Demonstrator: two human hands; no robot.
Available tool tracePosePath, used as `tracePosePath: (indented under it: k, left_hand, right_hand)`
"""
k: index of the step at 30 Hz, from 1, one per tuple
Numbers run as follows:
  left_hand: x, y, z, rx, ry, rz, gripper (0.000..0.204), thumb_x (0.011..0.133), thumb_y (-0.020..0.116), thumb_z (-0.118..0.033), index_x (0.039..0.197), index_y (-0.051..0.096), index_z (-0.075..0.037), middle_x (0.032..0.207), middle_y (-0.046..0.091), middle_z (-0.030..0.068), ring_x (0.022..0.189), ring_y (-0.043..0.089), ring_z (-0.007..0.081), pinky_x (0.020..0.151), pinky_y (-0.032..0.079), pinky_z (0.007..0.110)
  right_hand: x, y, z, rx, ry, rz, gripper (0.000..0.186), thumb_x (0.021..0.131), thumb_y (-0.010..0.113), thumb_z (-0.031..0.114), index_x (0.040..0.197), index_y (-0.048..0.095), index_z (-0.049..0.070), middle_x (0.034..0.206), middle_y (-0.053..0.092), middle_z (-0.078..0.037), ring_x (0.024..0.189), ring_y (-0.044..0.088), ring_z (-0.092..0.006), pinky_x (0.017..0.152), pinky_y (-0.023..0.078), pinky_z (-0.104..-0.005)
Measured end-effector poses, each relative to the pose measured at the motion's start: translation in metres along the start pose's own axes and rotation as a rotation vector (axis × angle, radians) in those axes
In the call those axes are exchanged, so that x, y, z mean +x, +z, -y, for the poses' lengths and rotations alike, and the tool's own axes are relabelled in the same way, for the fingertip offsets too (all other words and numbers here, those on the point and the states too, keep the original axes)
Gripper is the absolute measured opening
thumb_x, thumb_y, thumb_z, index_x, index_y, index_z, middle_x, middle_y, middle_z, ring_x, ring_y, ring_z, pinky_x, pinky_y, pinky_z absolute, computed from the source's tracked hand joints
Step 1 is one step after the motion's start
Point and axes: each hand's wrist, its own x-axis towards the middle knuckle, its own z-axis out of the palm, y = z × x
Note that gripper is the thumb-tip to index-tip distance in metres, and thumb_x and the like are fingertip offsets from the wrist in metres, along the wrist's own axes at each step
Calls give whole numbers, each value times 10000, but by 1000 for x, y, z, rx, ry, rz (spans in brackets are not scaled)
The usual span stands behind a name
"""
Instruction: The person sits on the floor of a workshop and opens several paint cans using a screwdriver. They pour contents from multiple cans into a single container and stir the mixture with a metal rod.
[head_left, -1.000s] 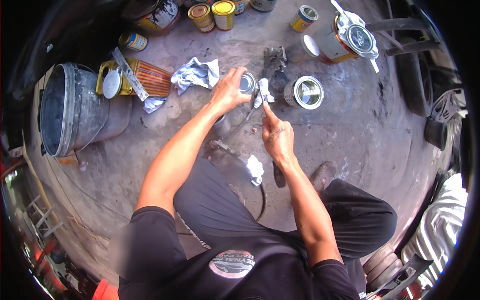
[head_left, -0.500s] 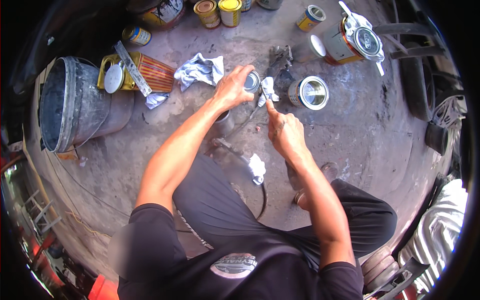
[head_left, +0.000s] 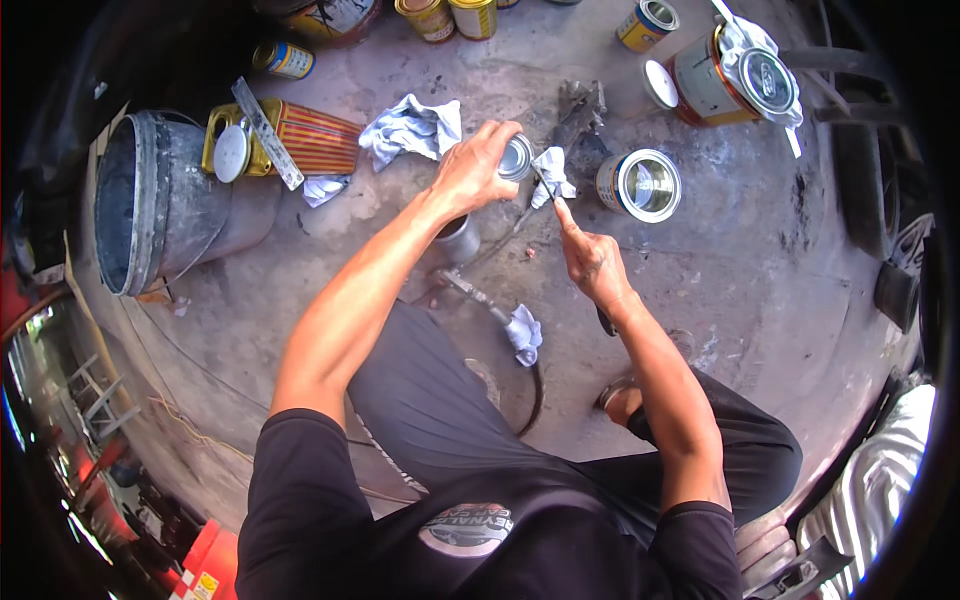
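Observation:
My left hand (head_left: 474,168) is closed around a small metal can (head_left: 516,157), its round silver end showing past my fingertips. In my closed right hand (head_left: 597,268) is a thin dark metal tool (head_left: 544,178), gripped with the index finger stretched along it. The tool's tip points at the can's rim; whether it touches, I cannot tell. A crumpled white rag (head_left: 555,180) lies just behind the tool. Right of the rag stands an open can (head_left: 649,187) with a shiny inside. A grey metal cup (head_left: 458,242) sits below my left wrist, partly hidden.
On the left are a large grey bucket (head_left: 130,215) and a striped rectangular tin (head_left: 315,140). A white cloth (head_left: 412,130) lies beside the tin. A large can with a cloth (head_left: 715,80) stands at the far right. A hose (head_left: 537,395) curves near my legs.
The view has shifted, so most floor things sit farther right. My right hand has drawn slightly back from the can, and more of the thin tool shows. My left hand keeps its hold.

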Motion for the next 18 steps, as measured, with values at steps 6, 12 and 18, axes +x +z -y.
tracePosePath:
  k: [6,12,18]
  left_hand:
    - [2,1,-6,11,-34,-22,859,732,901,-203,1525,579,-122,1431,686,195,1243,715,468,1031,601,535]
    - [2,3,-2,27,32,-40,865,744,893,-224,1539,573,-107,1391,686,214,1234,718,471,1017,599,534]
    - [7,4,0,-27,-7,-115,884,743,903,-226,1556,570,-128,1425,679,201,1259,706,467,1033,593,525]
  right_hand:
    - [-2,-5,50,-144,260,91,810,942,679,34,1724,501,156,829,765,-248,741,771,-436,727,620,-566]
    - [5,-5,51,607,380,-63,630,1048,629,57,1674,584,113,947,782,-214,836,704,-179,873,600,-385]
    - [19,-21,55,695,428,-51,564,1087,648,105,1647,601,63,1239,819,-156,1092,734,-165,1001,585,-355]
